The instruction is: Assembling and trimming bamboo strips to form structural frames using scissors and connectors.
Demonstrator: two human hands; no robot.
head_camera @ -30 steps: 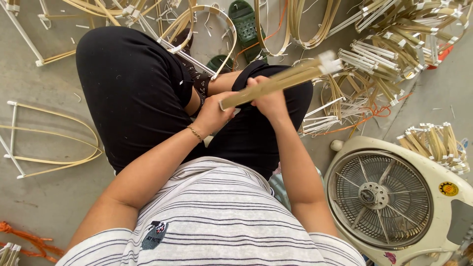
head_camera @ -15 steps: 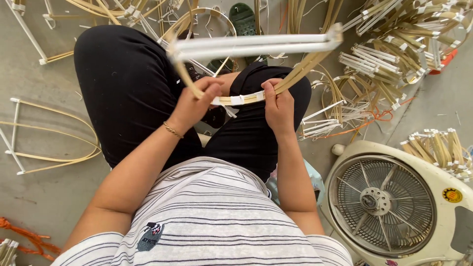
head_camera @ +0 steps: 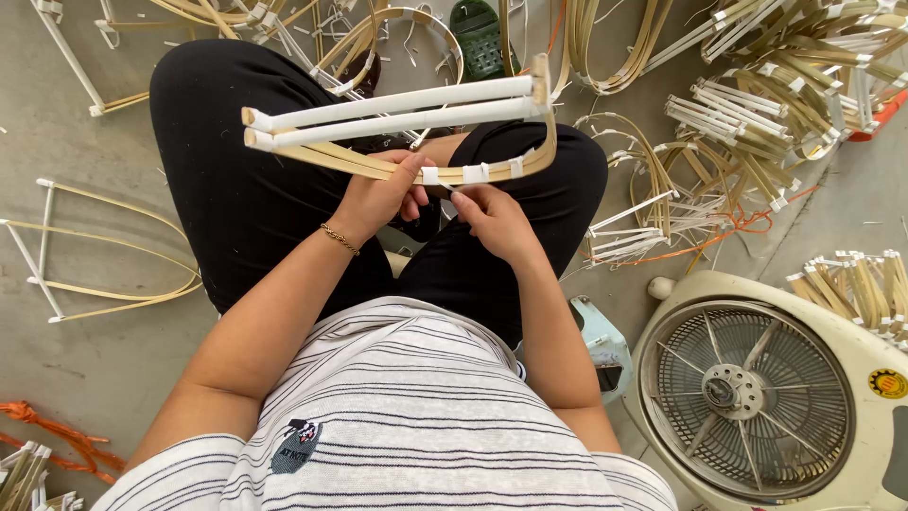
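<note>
Over the lap, both hands grip a bent bamboo frame [head_camera: 397, 128]: the left hand [head_camera: 378, 197] clamps its curved strips steady while the right hand [head_camera: 492, 220] pinches beside the white tape bindings [head_camera: 473, 173].

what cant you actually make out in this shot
- Head view: the palm side of the left hand and its grip on the bamboo frame are hidden by the hand's own back.
- The right hand fingertips curl under the frame, so what they pinch is unclear.
- The fan is cut off by the right and bottom edges.
- The green sandal is cut off by the top edge.
</note>
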